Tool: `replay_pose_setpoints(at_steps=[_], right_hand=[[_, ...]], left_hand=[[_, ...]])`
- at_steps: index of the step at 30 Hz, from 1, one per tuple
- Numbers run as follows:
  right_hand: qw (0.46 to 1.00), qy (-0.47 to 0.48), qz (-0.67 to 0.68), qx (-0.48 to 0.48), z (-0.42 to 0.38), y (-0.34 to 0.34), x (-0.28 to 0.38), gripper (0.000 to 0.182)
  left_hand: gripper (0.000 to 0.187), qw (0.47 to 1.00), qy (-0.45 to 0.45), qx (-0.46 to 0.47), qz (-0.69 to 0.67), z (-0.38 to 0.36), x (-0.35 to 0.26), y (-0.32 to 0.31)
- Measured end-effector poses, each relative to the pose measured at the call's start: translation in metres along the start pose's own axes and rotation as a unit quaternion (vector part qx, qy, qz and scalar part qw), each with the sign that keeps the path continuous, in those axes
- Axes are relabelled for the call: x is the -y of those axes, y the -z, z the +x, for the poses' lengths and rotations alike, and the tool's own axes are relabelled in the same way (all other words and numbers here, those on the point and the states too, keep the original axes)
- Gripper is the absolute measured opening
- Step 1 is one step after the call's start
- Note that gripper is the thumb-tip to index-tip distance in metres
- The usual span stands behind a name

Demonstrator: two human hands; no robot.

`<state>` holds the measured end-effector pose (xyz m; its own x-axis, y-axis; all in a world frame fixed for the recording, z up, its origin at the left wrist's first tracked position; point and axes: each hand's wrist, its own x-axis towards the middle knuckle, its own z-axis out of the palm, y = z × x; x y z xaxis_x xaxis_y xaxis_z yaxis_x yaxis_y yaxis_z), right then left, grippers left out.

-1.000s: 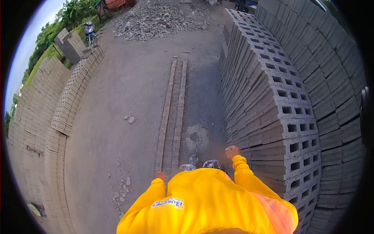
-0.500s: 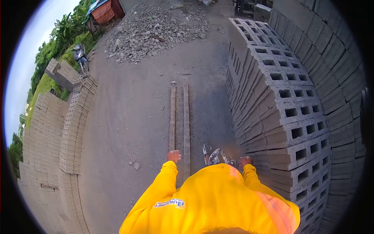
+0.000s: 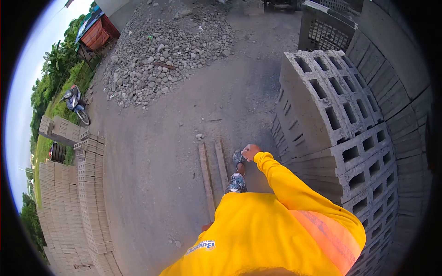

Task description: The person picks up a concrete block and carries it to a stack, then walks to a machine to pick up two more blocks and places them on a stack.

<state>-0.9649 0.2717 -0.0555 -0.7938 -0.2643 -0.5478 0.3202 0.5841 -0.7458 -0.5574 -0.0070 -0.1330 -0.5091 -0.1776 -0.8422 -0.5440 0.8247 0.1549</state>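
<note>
My right hand (image 3: pixel 251 152) is held out in front of my body, above my foot, with its fingers curled in and no object visible in it. Only a sliver of my left hand (image 3: pixel 206 226) shows beside the yellow shirt; its fingers are hidden. Two long narrow wooden strips (image 3: pixel 207 177) lie side by side on the ground to the left of my leg. On the right stands a stack of grey hollow concrete blocks (image 3: pixel 343 158), apart from my right hand.
A gravel heap (image 3: pixel 170 50) lies ahead. More blocks are stacked in a wall on the left (image 3: pixel 60 207). A motorcycle (image 3: pixel 76 103) stands by the greenery, near an orange-covered shed (image 3: pixel 95 34). A grey block panel (image 3: pixel 324 30) stands upright at the back right.
My right hand has swung forward and left, away from the block stack. My left hand has dropped back, mostly out of sight. The block stack and gravel heap appear closer.
</note>
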Motion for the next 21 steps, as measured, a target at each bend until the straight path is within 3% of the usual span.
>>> replay_pose_setpoints(at_steps=[2,4,5,7,8,11,14,18,21], right_hand=[[0.998,-0.024,-0.061,0.006,0.068,0.005,0.013,0.026],[0.983,-0.085,-0.12,0.107,0.121,0.029,0.045,0.027],[0.969,-0.096,-0.16,0.164,0.144,0.044,0.057,0.027],[0.984,-0.088,-0.074,0.136,0.172,0.087,0.089,0.028],[0.989,-0.079,-0.026,0.12,0.192,0.108,0.109,0.028],[0.983,-0.168,0.04,0.069,0.293,0.154,0.128,0.029],[0.982,-0.172,0.06,0.043,0.371,0.202,0.149,0.029],[0.981,-0.18,0.07,0.019,0.483,0.288,0.167,0.028],[0.976,-0.199,0.084,-0.017,0.561,0.376,0.179,0.028]], left_hand=[[0.035,1.0,-0.017,-0.003,0.01,0.059,-0.028,0.08],[0.037,1.0,-0.026,-0.004,-0.016,0.118,-0.066,0.168],[0.039,0.992,0.003,0.003,-0.129,0.15,-0.087,0.215],[0.041,0.896,0.09,-0.015,-0.435,0.202,-0.148,0.319],[0.043,0.872,0.079,-0.042,-0.481,0.226,-0.183,0.375],[0.04,0.877,-0.059,-0.134,-0.458,0.28,-0.302,0.538],[0.038,0.868,-0.135,-0.178,-0.443,0.321,-0.412,0.658],[0.038,0.855,-0.143,-0.195,-0.46,0.394,-0.507,0.738],[0.042,0.902,-0.021,-0.077,-0.424,0.46,-0.543,0.754]])
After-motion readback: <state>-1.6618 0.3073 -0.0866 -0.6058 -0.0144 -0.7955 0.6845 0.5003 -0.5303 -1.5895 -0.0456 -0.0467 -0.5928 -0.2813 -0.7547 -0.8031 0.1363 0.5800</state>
